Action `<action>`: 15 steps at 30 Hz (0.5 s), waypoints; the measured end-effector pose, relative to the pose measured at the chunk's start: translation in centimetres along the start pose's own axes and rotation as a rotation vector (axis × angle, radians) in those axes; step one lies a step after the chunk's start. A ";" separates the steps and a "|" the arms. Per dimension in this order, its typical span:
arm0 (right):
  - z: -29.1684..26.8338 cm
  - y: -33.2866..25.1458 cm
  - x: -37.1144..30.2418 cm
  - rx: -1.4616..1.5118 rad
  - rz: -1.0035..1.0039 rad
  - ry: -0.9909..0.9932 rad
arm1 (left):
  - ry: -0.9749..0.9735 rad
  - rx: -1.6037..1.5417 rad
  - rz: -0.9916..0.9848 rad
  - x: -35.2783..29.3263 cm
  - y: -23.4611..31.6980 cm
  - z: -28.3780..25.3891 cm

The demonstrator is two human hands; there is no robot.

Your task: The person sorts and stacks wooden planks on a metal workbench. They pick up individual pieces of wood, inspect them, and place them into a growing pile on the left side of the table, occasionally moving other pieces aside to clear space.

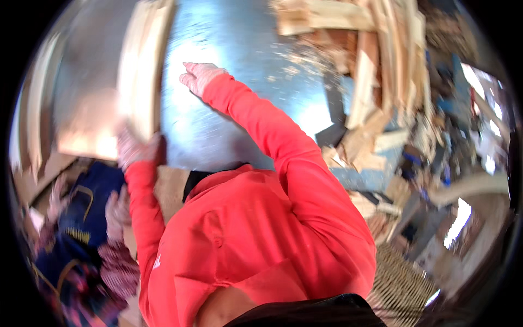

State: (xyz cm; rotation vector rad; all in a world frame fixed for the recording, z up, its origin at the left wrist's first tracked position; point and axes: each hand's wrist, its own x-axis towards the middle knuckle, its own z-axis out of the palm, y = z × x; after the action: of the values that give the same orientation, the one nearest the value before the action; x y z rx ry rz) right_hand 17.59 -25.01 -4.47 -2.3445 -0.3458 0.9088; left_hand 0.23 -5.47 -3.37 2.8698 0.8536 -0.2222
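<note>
honestly, l hand [136, 148] blurry at boards [143, 71], can't tell grip; r hand [200, 78] loosely spread

Workshop interior. A blue-grey metal worktable [201, 144] occupies the centre and far side, its top smooth and reflective. Strong light forms 2 white glare patches [190, 50] on the metal, 1 farther away and 1 near the right edge. To the right of the table lies a cluttered area [436, 229], blurred, mostly brown and grey, with scattered white bright spots [457, 223]. At the near right is a ribbed, straw-coloured surface [400, 278] of indistinct kind.
</note>
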 end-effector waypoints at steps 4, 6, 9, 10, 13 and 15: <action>-13.1 15.9 -10.3 -0.232 0.331 0.846 | -0.065 0.106 0.001 0.2 -2.6 -3.0; -15.1 25.5 -15.4 -0.674 0.591 1.184 | -0.137 0.277 -0.056 0.8 -1.9 -3.6; -16.3 32.1 -19.9 -0.420 1.027 1.004 | 0.201 0.063 0.274 0.1 1.0 -2.9; -16.2 31.5 -20.0 -0.322 1.074 0.900 | 0.326 -0.094 0.418 -0.6 3.2 -3.1; -12.1 27.7 -20.0 0.461 0.743 0.439 | 0.081 -0.625 0.877 -3.8 13.4 0.1; -8.3 22.6 -21.2 0.301 0.383 0.192 | -0.555 -0.929 0.833 -5.2 19.6 2.5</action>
State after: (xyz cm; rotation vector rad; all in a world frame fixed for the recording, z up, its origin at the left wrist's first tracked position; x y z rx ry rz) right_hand 8.34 -55.62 -2.25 -2.2233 0.3093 0.8287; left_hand 6.48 -24.92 -3.09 1.8827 -0.3129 -0.3602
